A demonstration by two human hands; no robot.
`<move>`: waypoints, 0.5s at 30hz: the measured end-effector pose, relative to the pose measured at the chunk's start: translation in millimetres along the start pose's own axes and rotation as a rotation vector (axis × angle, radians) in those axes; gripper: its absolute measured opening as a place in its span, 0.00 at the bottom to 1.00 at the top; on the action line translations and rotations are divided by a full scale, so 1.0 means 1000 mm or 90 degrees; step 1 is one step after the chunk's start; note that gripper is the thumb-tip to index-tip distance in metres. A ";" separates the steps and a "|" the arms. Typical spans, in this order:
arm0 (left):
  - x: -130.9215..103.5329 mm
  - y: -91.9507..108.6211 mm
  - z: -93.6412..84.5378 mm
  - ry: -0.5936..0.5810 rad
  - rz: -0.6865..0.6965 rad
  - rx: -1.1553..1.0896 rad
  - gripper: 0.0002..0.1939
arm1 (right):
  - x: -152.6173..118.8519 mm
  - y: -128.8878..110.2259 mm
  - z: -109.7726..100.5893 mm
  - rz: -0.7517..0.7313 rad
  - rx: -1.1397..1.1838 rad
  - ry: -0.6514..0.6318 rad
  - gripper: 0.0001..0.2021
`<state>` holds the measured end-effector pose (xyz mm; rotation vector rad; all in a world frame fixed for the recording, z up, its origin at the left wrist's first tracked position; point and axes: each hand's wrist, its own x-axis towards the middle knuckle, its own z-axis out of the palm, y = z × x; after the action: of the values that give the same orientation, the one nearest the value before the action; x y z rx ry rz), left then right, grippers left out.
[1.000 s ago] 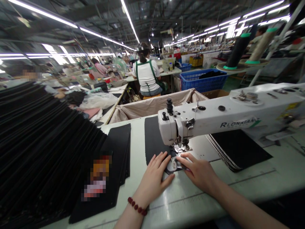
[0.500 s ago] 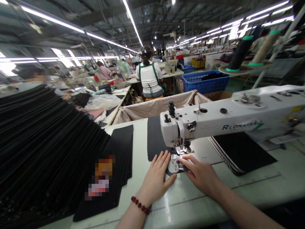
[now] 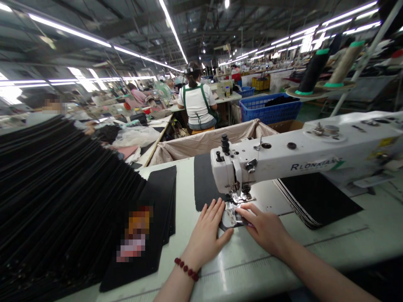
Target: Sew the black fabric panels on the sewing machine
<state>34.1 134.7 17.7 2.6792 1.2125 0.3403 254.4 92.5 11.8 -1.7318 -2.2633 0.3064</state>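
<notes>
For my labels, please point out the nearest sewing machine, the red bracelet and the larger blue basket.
Nearest sewing machine (image 3: pixel 291 154), head view: side of its arm.
Red bracelet (image 3: pixel 186 268), head view: a middle bead.
Larger blue basket (image 3: pixel 270 114), head view: front wall.

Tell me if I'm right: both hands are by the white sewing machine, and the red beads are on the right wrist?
Not quite: the head view shows the red bead bracelet on the left wrist. The rest is right: the left hand and right hand are by the white sewing machine.
</notes>
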 end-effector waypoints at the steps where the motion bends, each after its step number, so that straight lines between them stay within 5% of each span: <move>1: 0.000 0.000 0.000 0.002 -0.001 -0.001 0.36 | 0.000 0.000 0.000 0.000 0.002 0.001 0.24; 15: -0.001 0.001 0.001 0.025 -0.013 0.006 0.38 | -0.001 -0.003 -0.003 0.006 0.004 0.017 0.23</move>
<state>34.8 133.1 16.8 2.6782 1.2539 0.3881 253.0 90.4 15.2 -1.7330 -2.2344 0.2898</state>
